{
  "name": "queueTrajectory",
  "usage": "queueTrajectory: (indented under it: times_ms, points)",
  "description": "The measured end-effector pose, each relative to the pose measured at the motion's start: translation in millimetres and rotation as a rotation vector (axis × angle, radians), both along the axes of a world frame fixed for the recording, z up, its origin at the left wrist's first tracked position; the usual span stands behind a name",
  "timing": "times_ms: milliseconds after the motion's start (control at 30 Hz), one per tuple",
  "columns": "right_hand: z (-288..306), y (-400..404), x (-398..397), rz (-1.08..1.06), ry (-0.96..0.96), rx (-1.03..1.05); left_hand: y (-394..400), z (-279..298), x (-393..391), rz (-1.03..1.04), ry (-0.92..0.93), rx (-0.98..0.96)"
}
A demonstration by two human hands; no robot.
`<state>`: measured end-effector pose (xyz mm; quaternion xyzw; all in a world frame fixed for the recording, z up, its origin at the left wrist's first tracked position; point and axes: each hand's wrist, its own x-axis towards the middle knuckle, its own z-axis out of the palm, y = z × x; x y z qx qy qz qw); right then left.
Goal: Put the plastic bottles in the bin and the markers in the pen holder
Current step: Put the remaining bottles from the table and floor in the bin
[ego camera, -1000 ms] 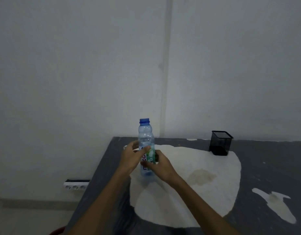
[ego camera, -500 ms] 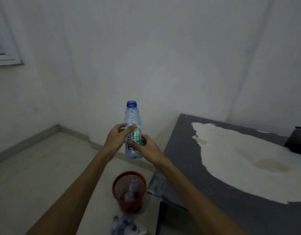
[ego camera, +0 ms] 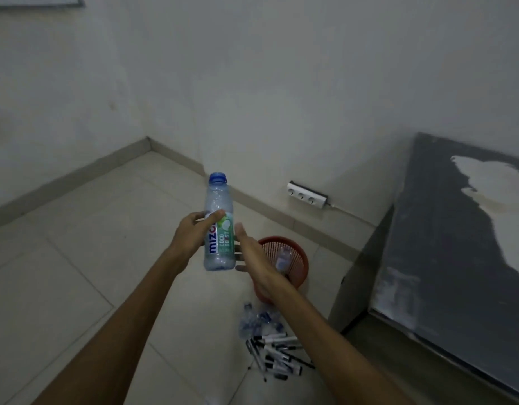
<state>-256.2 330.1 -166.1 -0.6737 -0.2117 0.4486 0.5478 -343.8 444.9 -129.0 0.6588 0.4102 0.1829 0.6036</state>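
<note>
I hold a clear plastic bottle (ego camera: 219, 226) with a blue cap and a green label upright in the air over the floor. My left hand (ego camera: 194, 232) grips its left side. My right hand (ego camera: 251, 255) lies flat against its right side with fingers stretched out. A red mesh bin (ego camera: 296, 258) stands on the floor just right of and below the bottle, with another bottle (ego camera: 283, 258) inside it. Near my right forearm, several crushed bottles (ego camera: 257, 320) and several markers (ego camera: 277, 356) lie on the tiles. The pen holder is out of view.
A grey table (ego camera: 445, 244) with white worn patches fills the right side. A white power strip (ego camera: 306, 197) lies by the wall behind the bin. Tiled floor stretches to the left, up to the room's corner.
My view has swung left and down from the table to the floor. Both hands carried the bottle off the table to beside the bin. My right hand's fingers have loosened.
</note>
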Motion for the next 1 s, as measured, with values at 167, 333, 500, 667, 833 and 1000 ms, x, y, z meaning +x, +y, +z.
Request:
queueTrajectory:
  times_ms: [167,333,500,667,833,1000]
  points:
    - [-93,5,46,-0.162,0.018,-0.167,12,-92,37,-0.042,0.085,-0.17]
    - [-168,-8,108,-0.359,0.144,-0.297,4,-171,83,-0.077,0.169,-0.31]
    - [-221,-23,139,-0.367,0.177,-0.357,-3,-233,119,-0.086,0.262,-0.43]
    - [-263,-26,151,-0.389,0.248,-0.413,-3,-279,142,-0.086,0.302,-0.573]
    - [-283,-33,158,-0.392,0.263,-0.424,-5,-295,157,-0.021,0.3,-0.628]
    - [-282,-36,158,-0.392,0.235,-0.384,-7,-298,153,-0.017,0.286,-0.622]
